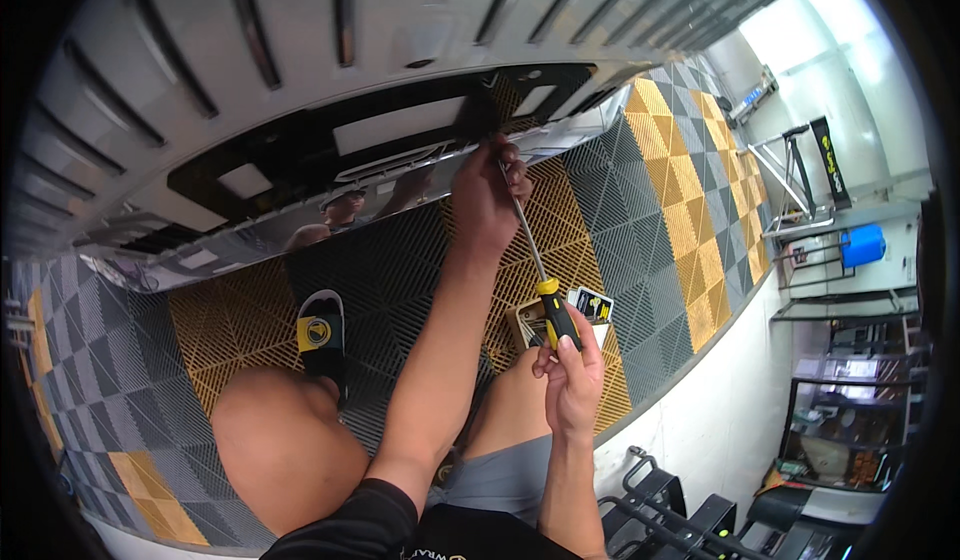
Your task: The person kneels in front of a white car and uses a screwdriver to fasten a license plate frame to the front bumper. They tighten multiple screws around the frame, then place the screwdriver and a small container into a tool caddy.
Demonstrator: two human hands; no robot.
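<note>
My right hand (573,365) is closed round the yellow and black handle of a long screwdriver (556,312), thumb lying along the grip. The metal shaft slants up and away to my left hand (487,195), whose curled fingers close about its far end. Those fingers are against the lower edge of a black plate mount (300,140) on the front of a vehicle. The screwdriver's tip, and whatever it meets there, is hidden by the fingers and shadow. Above the mount spreads the light-coloured bumper and grille (400,20) with dark upright slots.
Beside my right knee a small open box (522,325) with small items and a printed card stands on the grey and yellow grid-tile floor (640,220). My slippered foot (322,335) is under the bumper. A metal stand (795,185) and blue container (862,246) are at the right.
</note>
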